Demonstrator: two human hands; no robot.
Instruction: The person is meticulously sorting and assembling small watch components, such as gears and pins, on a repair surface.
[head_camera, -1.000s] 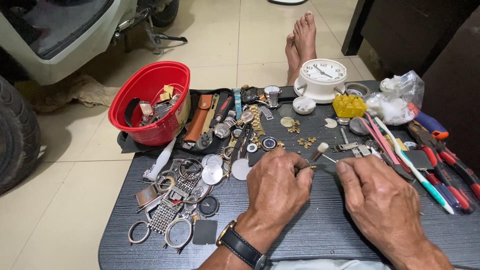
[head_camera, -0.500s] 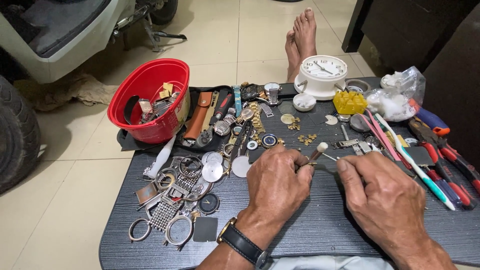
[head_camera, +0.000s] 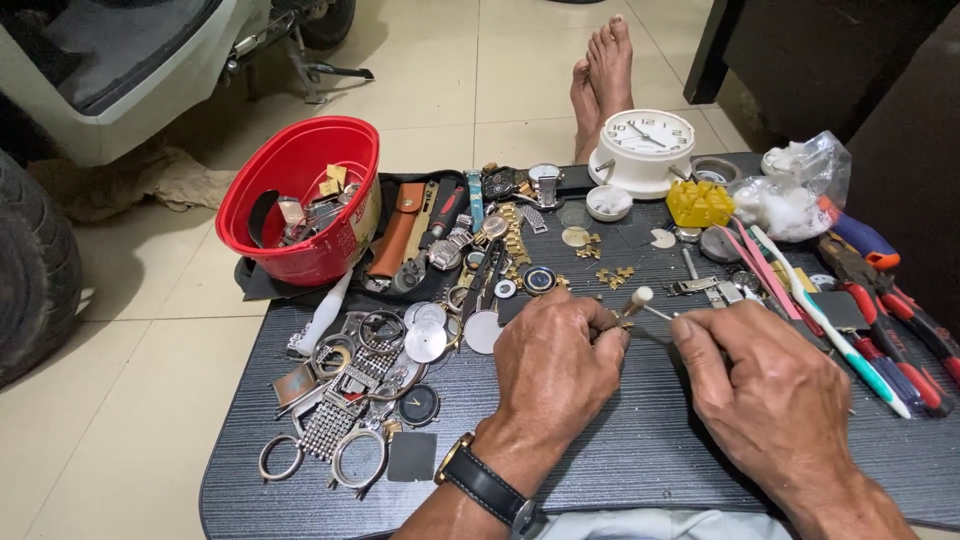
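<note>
Dark table (head_camera: 620, 470) — watch parts (head_camera: 375, 385), red bowl (head_camera: 300, 200), clock (head_camera: 645, 150)

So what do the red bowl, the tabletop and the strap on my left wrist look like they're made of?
Red bowl: likely plastic, with a glossy, even colour and a thin moulded rim. Tabletop: dark wood-grain laminate by its fine parallel streaks, though it could be painted board. Strap: black, matt and smooth, so leather or rubber; the view cannot settle which.
</note>
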